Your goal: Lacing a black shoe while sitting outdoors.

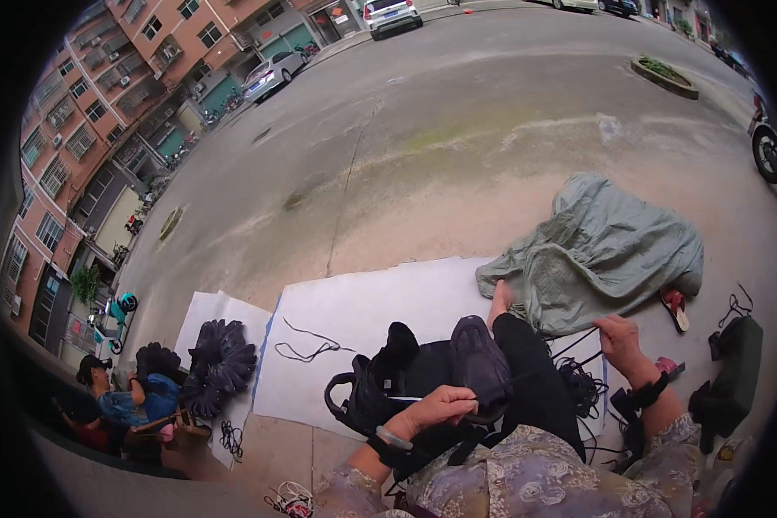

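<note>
A dark shoe (480,363) rests on my lap, sole or top side facing up; I cannot tell which. My left hand (440,407) is closed in a pinch at its near left edge, and what the fingers grip is hidden. Out to the right, my right hand (623,345) is closed on a thin black shoelace (570,350), drawn out in a line toward the shoe. A second black shoe (378,380) with a loop at its heel lies left of the first. A tangle of black laces (582,388) lies beside my right leg.
White sheeting (363,298) covers the ground ahead, with one loose black lace (306,350) on it. A grey-green woven sack (604,250) and a red sandal (675,309) lie at right. To the left, another person (121,397) sits near a pile of dark shoes (218,367).
</note>
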Action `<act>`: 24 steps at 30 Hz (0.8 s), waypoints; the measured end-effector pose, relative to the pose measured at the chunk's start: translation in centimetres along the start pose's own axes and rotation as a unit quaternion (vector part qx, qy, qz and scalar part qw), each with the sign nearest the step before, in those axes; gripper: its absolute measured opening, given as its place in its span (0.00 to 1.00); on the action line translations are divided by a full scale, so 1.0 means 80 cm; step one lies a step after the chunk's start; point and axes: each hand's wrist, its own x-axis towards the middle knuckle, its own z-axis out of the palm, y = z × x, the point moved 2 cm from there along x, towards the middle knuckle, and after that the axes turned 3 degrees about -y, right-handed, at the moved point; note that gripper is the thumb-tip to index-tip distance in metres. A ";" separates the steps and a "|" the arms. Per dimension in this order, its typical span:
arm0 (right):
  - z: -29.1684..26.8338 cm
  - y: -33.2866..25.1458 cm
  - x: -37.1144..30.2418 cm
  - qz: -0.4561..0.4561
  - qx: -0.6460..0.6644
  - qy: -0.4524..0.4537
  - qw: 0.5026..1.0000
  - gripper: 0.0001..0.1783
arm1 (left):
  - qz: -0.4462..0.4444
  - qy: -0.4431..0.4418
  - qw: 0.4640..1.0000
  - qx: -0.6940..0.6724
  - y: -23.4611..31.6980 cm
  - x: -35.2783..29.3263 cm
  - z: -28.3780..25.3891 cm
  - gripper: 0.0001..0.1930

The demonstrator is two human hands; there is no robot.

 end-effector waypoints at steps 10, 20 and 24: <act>0.120 0.017 0.005 -0.020 0.090 -0.102 0.990 0.16 | 0.033 0.128 0.991 0.010 -0.037 -0.013 -0.011 0.11; 0.136 -0.169 0.002 -0.061 0.287 -0.289 0.911 0.13 | 0.058 0.108 0.962 0.242 -0.028 0.037 0.017 0.10; 0.124 -0.145 -0.007 -0.084 0.277 -0.238 0.927 0.08 | 0.077 0.119 0.965 0.221 -0.036 0.036 0.018 0.08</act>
